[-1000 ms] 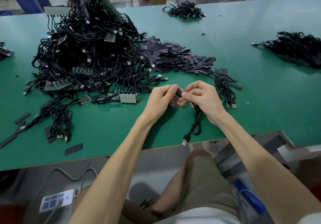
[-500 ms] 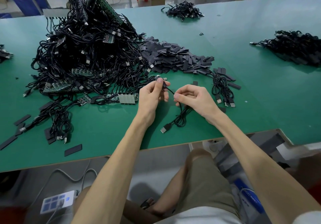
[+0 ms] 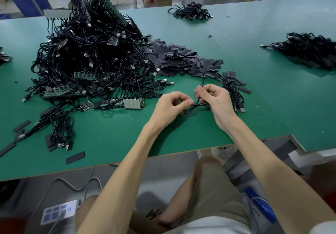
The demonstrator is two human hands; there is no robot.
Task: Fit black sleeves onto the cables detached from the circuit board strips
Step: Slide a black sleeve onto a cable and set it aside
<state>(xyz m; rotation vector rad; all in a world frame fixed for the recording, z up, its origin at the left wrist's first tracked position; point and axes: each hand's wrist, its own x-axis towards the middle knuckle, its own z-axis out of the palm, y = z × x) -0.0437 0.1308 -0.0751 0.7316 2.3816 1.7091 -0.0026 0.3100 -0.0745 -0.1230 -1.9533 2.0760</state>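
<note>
Head view: the left hand (image 3: 171,104) is pinching a thin black cable (image 3: 197,104) between thumb and forefinger, and the right hand (image 3: 215,97) is curling its fingers round the same cable just beside it, above the green table (image 3: 272,106). One cable end is rising from the right hand toward the pile of flat black sleeves (image 3: 181,59); whether a sleeve is already sitting on it I cannot tell.

Most of the work seems to be waiting: the big tangle of black cables and green circuit board strips (image 3: 87,57) is towering at the left. Two cable heaps, one at the right (image 3: 309,50) and one far off (image 3: 190,12), and one small bundle (image 3: 234,92) near the right hand are lying apart. The sleeves are too many to count.
</note>
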